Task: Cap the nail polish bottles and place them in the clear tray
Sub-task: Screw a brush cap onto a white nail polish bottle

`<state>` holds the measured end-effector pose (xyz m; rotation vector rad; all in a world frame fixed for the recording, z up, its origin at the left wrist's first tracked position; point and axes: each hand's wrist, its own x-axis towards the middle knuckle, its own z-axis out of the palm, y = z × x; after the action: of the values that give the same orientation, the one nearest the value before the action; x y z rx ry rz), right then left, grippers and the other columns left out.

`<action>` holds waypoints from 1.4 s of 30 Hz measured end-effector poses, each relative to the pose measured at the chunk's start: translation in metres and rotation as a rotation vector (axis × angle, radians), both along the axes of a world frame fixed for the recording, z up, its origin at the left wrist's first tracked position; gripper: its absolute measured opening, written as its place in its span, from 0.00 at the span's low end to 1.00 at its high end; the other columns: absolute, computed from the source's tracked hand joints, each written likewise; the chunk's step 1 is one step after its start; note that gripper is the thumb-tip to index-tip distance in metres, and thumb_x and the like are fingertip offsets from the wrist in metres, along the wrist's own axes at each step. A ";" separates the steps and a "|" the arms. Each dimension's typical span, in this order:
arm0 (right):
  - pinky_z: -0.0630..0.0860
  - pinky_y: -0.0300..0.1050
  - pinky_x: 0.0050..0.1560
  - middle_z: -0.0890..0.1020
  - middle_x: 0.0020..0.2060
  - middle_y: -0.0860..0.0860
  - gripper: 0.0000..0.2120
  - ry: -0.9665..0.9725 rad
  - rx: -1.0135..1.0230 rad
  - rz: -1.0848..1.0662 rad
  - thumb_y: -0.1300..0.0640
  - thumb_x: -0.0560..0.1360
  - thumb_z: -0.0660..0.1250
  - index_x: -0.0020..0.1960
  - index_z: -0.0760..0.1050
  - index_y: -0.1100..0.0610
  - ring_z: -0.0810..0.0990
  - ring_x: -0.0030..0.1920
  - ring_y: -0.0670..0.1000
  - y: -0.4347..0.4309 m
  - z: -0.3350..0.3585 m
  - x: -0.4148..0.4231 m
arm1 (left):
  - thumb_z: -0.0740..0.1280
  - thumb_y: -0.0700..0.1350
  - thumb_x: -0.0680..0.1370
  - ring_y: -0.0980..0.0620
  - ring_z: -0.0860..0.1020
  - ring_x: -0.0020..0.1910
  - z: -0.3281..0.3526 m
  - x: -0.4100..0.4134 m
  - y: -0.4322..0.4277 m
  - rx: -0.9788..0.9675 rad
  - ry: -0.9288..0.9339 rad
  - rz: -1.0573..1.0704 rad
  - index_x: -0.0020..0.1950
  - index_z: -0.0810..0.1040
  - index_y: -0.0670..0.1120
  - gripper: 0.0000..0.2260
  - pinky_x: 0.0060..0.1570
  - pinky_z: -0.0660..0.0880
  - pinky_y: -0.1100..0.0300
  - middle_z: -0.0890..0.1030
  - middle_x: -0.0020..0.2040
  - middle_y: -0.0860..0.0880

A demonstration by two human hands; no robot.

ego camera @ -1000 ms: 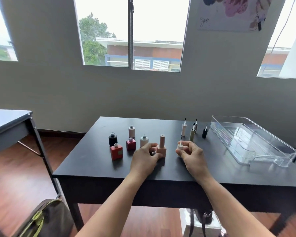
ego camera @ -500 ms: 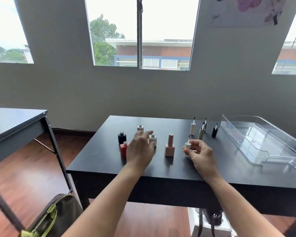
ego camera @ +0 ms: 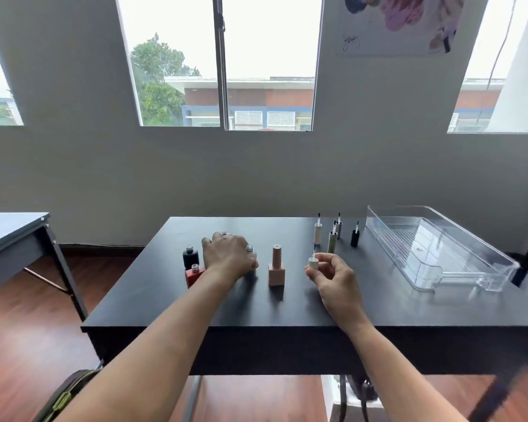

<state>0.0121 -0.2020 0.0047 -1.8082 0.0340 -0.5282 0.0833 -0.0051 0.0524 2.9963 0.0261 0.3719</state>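
My left hand [ego camera: 229, 257] reaches over the group of open bottles on the black table [ego camera: 287, 309], its fingers curled round a whitish bottle [ego camera: 250, 249]. An open black bottle [ego camera: 190, 256] and a red one [ego camera: 194, 274] stand just left of it. Behind my knuckles, another bottle's neck [ego camera: 224, 233] peeks out. My right hand [ego camera: 336, 278] pinches a white cap [ego camera: 313, 263] with its brush pointing up. Between my hands stands a capped pink bottle [ego camera: 276, 268]. The clear tray [ego camera: 390, 254] lies at the right with no bottles in it.
Several loose caps stand brush-up at the back: a white cap [ego camera: 317, 233], an olive cap [ego camera: 333, 240], a silver cap [ego camera: 338, 228] and a black cap [ego camera: 354, 237]. A second table [ego camera: 13, 233] is at the left and a bag [ego camera: 67, 397] lies on the floor.
My left hand let go of the pink bottle and moved left onto the whitish bottle. My right hand kept the white cap and lifted it slightly.
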 end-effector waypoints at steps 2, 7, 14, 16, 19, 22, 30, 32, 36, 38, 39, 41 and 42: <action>0.74 0.37 0.46 0.82 0.40 0.50 0.11 -0.017 0.037 -0.012 0.61 0.73 0.71 0.54 0.77 0.53 0.80 0.42 0.48 -0.003 -0.002 0.001 | 0.67 0.56 0.70 0.47 0.75 0.56 0.005 -0.008 -0.003 -0.104 -0.104 -0.045 0.53 0.77 0.51 0.15 0.55 0.64 0.52 0.82 0.51 0.48; 0.77 0.44 0.41 0.83 0.42 0.52 0.10 -0.050 0.126 -0.028 0.59 0.76 0.68 0.55 0.76 0.50 0.83 0.42 0.48 -0.005 -0.003 0.003 | 0.69 0.50 0.69 0.47 0.79 0.41 0.010 -0.048 -0.006 -0.465 -0.240 -0.183 0.49 0.70 0.52 0.12 0.39 0.68 0.57 0.81 0.41 0.52; 0.77 0.41 0.49 0.79 0.52 0.53 0.11 -0.053 0.035 0.035 0.59 0.77 0.67 0.59 0.79 0.55 0.80 0.44 0.43 -0.005 -0.003 -0.003 | 0.73 0.47 0.71 0.54 0.77 0.51 -0.028 -0.077 -0.004 -0.663 -0.222 -0.290 0.58 0.79 0.54 0.16 0.48 0.69 0.65 0.78 0.55 0.54; 0.76 0.33 0.44 0.82 0.48 0.51 0.09 -0.060 0.083 0.080 0.58 0.75 0.71 0.55 0.80 0.53 0.80 0.41 0.40 -0.004 -0.002 -0.009 | 0.74 0.47 0.71 0.54 0.78 0.50 -0.034 -0.078 -0.002 -0.680 -0.213 -0.297 0.60 0.79 0.55 0.18 0.49 0.68 0.67 0.78 0.55 0.55; 0.74 0.32 0.38 0.83 0.39 0.45 0.07 -0.089 0.084 0.099 0.54 0.71 0.74 0.48 0.80 0.52 0.78 0.36 0.42 -0.001 0.001 -0.017 | 0.76 0.46 0.69 0.55 0.79 0.44 -0.036 -0.080 0.000 -0.752 -0.220 -0.285 0.60 0.78 0.56 0.20 0.47 0.72 0.66 0.80 0.51 0.57; 0.75 0.35 0.38 0.84 0.37 0.46 0.07 -0.108 0.057 0.104 0.53 0.70 0.75 0.46 0.81 0.52 0.78 0.35 0.43 0.003 0.005 -0.022 | 0.77 0.46 0.67 0.57 0.79 0.39 -0.038 -0.080 0.000 -0.783 -0.239 -0.276 0.54 0.78 0.54 0.18 0.44 0.75 0.62 0.82 0.46 0.57; 0.70 0.29 0.35 0.83 0.37 0.48 0.07 -0.100 -0.014 0.133 0.59 0.70 0.74 0.44 0.81 0.49 0.75 0.31 0.38 0.010 0.011 -0.022 | 0.77 0.44 0.67 0.60 0.77 0.39 -0.048 -0.078 0.002 -0.807 -0.266 -0.285 0.52 0.79 0.53 0.16 0.38 0.68 0.76 0.81 0.46 0.57; 0.70 0.28 0.35 0.84 0.38 0.47 0.07 -0.095 -0.035 0.134 0.61 0.71 0.74 0.45 0.81 0.50 0.76 0.31 0.37 0.012 0.010 -0.021 | 0.77 0.45 0.67 0.61 0.77 0.39 -0.050 -0.077 0.002 -0.811 -0.262 -0.286 0.52 0.79 0.54 0.16 0.38 0.69 0.76 0.81 0.46 0.57; 0.70 0.27 0.35 0.83 0.37 0.47 0.07 -0.094 -0.082 0.115 0.62 0.71 0.73 0.48 0.82 0.54 0.76 0.31 0.36 0.012 0.008 -0.018 | 0.77 0.44 0.67 0.61 0.77 0.39 -0.053 -0.075 0.001 -0.793 -0.272 -0.304 0.52 0.78 0.56 0.16 0.39 0.70 0.74 0.81 0.47 0.57; 0.71 0.28 0.36 0.83 0.38 0.47 0.07 -0.091 -0.109 0.109 0.62 0.71 0.73 0.49 0.82 0.54 0.77 0.33 0.37 0.012 0.008 -0.016 | 0.77 0.44 0.67 0.62 0.77 0.39 -0.055 -0.075 0.001 -0.787 -0.291 -0.311 0.52 0.79 0.56 0.17 0.40 0.70 0.73 0.81 0.48 0.57; 0.71 0.28 0.37 0.83 0.39 0.47 0.08 -0.095 -0.124 0.110 0.62 0.71 0.73 0.49 0.82 0.54 0.77 0.34 0.37 0.012 0.008 -0.015 | 0.77 0.44 0.67 0.62 0.76 0.39 -0.055 -0.074 0.001 -0.785 -0.300 -0.314 0.53 0.79 0.56 0.17 0.41 0.70 0.73 0.80 0.48 0.57; 0.73 0.30 0.40 0.82 0.41 0.48 0.08 -0.113 -0.171 0.112 0.63 0.71 0.73 0.49 0.82 0.54 0.78 0.37 0.40 0.013 0.009 -0.013 | 0.77 0.43 0.68 0.64 0.76 0.39 -0.056 -0.074 0.001 -0.778 -0.312 -0.325 0.53 0.79 0.56 0.17 0.41 0.69 0.75 0.80 0.49 0.57; 0.73 0.31 0.41 0.81 0.43 0.47 0.09 -0.127 -0.198 0.116 0.64 0.71 0.73 0.49 0.83 0.54 0.78 0.38 0.40 0.013 0.010 -0.012 | 0.77 0.43 0.68 0.64 0.75 0.39 -0.057 -0.075 0.001 -0.773 -0.315 -0.332 0.53 0.79 0.56 0.17 0.41 0.68 0.76 0.79 0.49 0.57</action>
<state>0.0002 -0.1890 0.0145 -1.9509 -0.2156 -0.5787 0.0087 -0.0045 -0.0047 2.1107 -0.2842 0.6159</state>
